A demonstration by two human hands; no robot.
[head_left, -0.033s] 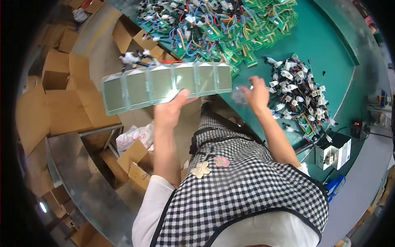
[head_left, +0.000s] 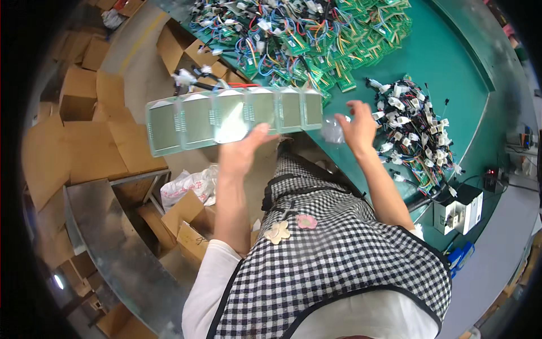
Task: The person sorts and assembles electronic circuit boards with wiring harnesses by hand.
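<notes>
Panel strip (head_left: 197, 121) in left hand (head_left: 238, 153), clear film (head_left: 332, 133) at right hand (head_left: 360, 133)

The panel strip (head_left: 230, 118) looks glassy and glossy, the film (head_left: 333, 133) clear shiny plastic, the apron (head_left: 350, 254) matt woven cloth.

Electronics assembly workshop, green-topped bench (head_left: 437, 53), heaped circuit boards (head_left: 344, 48) with wires (head_left: 262, 59), open cardboard boxes (head_left: 90, 150)

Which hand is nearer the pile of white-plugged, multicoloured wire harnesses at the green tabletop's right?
Right: the right hand is just left of the pile. The left hand is farther left, holding the translucent, pale-green strip of rectangular panels.
</notes>
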